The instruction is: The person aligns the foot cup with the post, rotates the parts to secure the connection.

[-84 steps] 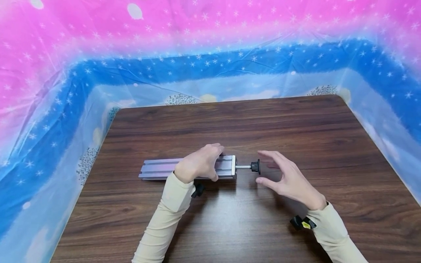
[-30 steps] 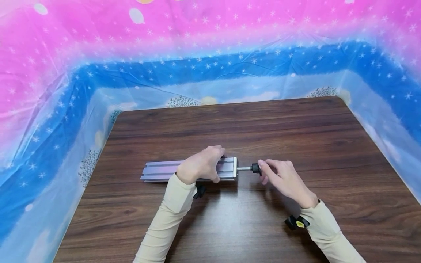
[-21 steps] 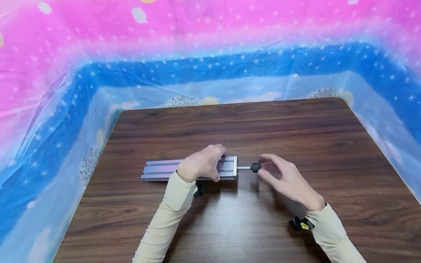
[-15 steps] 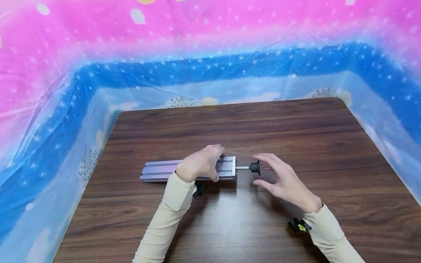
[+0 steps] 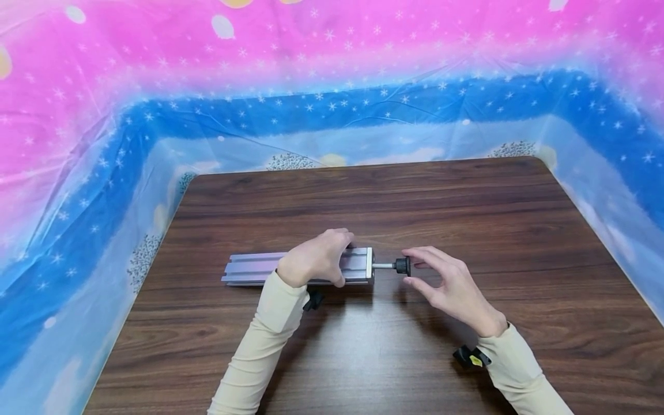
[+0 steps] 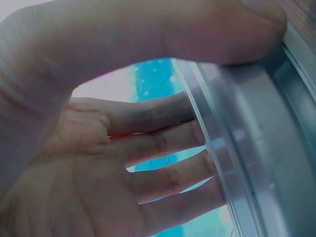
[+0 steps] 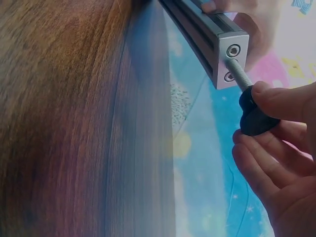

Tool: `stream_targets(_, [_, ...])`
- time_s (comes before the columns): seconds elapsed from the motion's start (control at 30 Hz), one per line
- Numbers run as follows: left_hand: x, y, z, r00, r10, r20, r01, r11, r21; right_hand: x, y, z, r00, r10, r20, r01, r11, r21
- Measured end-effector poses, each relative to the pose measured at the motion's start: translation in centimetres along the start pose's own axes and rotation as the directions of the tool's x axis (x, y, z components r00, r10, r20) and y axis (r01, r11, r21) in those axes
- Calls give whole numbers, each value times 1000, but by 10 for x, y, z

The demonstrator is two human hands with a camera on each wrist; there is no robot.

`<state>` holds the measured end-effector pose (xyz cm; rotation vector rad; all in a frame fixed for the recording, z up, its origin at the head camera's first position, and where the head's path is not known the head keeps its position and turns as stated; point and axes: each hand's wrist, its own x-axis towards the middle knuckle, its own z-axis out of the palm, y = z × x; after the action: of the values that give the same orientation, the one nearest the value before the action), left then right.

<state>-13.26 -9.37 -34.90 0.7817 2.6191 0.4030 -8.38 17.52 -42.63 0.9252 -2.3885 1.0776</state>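
A grooved aluminium profile [image 5: 254, 267] lies lengthwise on the table, its silver end plate [image 7: 233, 59] facing right with two socket screws in it. From that plate a threaded rod [image 5: 384, 266] sticks out, ending in a black levelling foot [image 5: 402, 266]. My left hand [image 5: 316, 257] grips the profile near the plate, thumb on the near side and fingers over the far side. Around the foot's rim, my right hand [image 5: 450, 282] has its thumb and fingertips in a pinch; the right wrist view shows the thumb against the black foot [image 7: 256, 116].
The dark wood-grain table [image 5: 332, 207] extends to all sides of the profile. Behind it and along the sides hangs a pink and blue patterned cloth [image 5: 332, 98]. A black wrist mount [image 5: 469, 356] is on each sleeve.
My right hand has repeatedly closed on the foot, twisted and reopened; since half a second ago its thumb and fingers have drawn in to the rim. My left hand keeps its hold.
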Motion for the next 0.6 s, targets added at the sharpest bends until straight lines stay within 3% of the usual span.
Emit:
stream_targets(0.4, [1, -2, 3, 1000, -6, 3, 6, 1000, 8, 0, 3, 4, 998, 58, -21, -59, 998, -37])
stream_targets(0.6, [0, -2, 2, 1000, 4, -3, -4, 1000, 12, 2, 0, 3, 986, 169, -4, -169, 985, -14])
